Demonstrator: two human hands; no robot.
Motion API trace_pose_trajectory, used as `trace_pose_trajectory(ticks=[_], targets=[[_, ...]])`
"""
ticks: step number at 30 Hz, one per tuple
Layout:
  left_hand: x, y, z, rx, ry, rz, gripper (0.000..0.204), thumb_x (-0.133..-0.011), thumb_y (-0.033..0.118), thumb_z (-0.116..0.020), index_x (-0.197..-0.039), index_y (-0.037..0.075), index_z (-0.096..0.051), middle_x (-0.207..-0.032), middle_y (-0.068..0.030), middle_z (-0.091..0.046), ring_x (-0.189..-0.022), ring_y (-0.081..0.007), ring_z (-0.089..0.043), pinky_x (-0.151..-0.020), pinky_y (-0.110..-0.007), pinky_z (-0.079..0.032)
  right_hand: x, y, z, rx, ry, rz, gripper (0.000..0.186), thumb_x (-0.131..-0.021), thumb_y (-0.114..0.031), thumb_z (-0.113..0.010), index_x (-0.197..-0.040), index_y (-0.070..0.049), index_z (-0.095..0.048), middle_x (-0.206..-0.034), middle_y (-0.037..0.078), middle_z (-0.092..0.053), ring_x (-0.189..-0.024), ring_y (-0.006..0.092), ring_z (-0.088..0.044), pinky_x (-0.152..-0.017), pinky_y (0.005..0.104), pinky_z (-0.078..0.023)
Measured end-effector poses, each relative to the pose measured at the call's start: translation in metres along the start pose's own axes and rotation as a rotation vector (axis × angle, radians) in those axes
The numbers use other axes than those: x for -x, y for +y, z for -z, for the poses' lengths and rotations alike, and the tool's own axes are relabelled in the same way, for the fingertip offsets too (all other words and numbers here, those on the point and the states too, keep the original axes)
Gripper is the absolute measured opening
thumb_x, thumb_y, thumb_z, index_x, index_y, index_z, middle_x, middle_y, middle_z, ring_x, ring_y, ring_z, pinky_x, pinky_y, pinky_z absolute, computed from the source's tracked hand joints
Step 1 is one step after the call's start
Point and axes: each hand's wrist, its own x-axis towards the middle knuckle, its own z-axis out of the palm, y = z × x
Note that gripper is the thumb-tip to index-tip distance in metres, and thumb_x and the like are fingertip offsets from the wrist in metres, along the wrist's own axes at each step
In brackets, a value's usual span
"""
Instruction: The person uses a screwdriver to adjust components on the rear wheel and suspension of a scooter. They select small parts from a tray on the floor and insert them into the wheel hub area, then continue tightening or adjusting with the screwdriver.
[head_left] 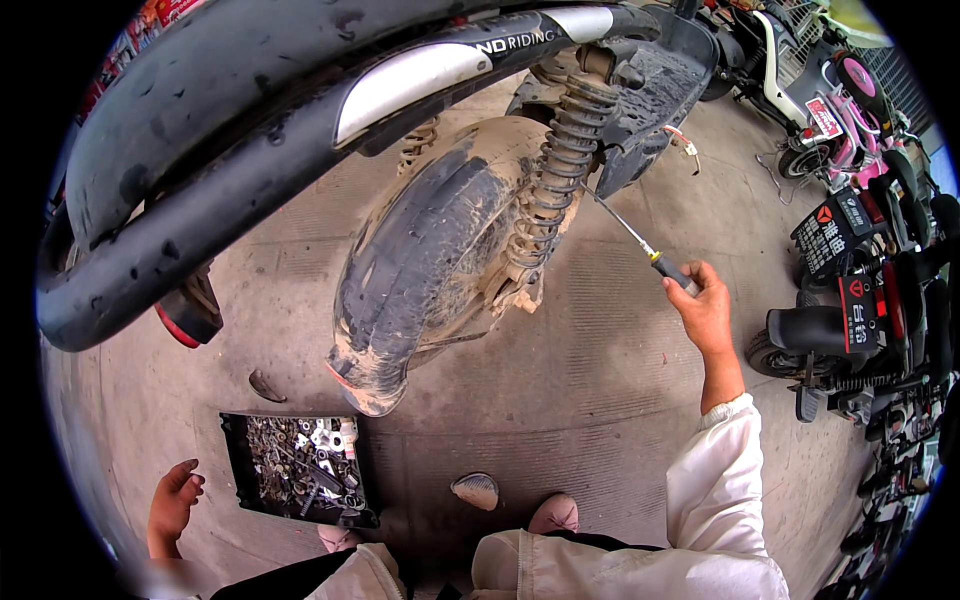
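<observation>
My right hand [703,305] is closed around the handle of a long screwdriver [632,235], whose tip reaches up to the scooter's dark, dirty rear bodywork [660,90], just right of the coiled shock spring [550,160]. A connector [688,147] dangles on wires beside that bodywork. Below the spring is a mud-caked rear mudguard [390,260], hiding much of the wheel. My left hand [176,500] hangs low on the left, loosely curved with nothing in it, near a black tray [230,450] full of small metal and plastic parts.
A black padded rail [190,240] with silver panels crosses the upper left. Parked scooters, one pink and white [840,110], one black [820,325], line the right side. Two small loose pieces [475,490] lie on the concrete floor [560,400]. My shoes [553,512] show at the bottom.
</observation>
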Motion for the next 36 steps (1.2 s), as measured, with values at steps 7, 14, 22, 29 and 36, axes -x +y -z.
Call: trace_pose_trajectory(ticks=[7,14,22,29,36], targets=[[0.0,0.002,-0.001,-0.008,0.007,-0.004,0.053,-0.094,0.032,-0.066,-0.137,0.003,-0.056,-0.1,-0.004,-0.068,-0.084,-0.012,-0.059,-0.074,-0.027,-0.048,0.001,-0.001,0.001,0.027,0.001,0.012,0.028,-0.08,-0.014,-0.08,-0.095,0.0,-0.061,-0.076,0.002,-0.059,-0.07,0.0096,-0.052,-0.064,0.0272,-0.046],[-0.003,-0.004,0.002,-0.036,-0.003,-0.018,0.05,-0.095,0.028,-0.062,-0.139,0.004,-0.054,-0.104,-0.0074,-0.068,-0.086,-0.0149,-0.061,-0.075,-0.03,-0.05,0.002,-0.002,-0.001,0.023,0.005,0.025,0.028,-0.08,-0.014,-0.08,-0.095,0.0,-0.061,-0.077,0.003,-0.06,-0.07,0.0098,-0.053,-0.065,0.0272,-0.047],[-0.003,-0.004,0.001,-0.03,0.003,-0.022,0.051,-0.095,0.028,-0.062,-0.138,0.003,-0.055,-0.104,-0.008,-0.068,-0.085,-0.0153,-0.061,-0.075,-0.03,-0.05,0.004,0.002,-0.003,0.019,0.005,0.026,0.029,-0.08,-0.014,-0.08,-0.096,0.0,-0.061,-0.079,0.003,-0.06,-0.072,0.0095,-0.053,-0.066,0.0268,-0.047],[-0.004,-0.002,0.0,-0.033,-0.001,-0.025,0.052,-0.094,0.029,-0.063,-0.138,0.003,-0.054,-0.103,-0.0081,-0.068,-0.085,-0.0153,-0.061,-0.075,-0.03,-0.05,0.006,-0.007,0.001,0.146,0.004,0.07,0.03,-0.077,-0.01,-0.079,-0.099,-0.004,-0.059,-0.087,0.008,-0.062,-0.074,0.0186,-0.057,-0.069,0.032,-0.049],[-0.005,0.002,-0.001,-0.033,-0.013,-0.017,0.051,-0.094,0.028,-0.062,-0.138,0.002,-0.054,-0.103,-0.0077,-0.067,-0.085,-0.0153,-0.061,-0.075,-0.03,-0.05,0.006,-0.017,0.009,0.28,-0.009,0.294,0.039,-0.071,0.0,-0.075,-0.106,-0.005,-0.056,-0.099,0.013,-0.056,-0.095,0.0335,-0.06,-0.082,0.0391,-0.05]])
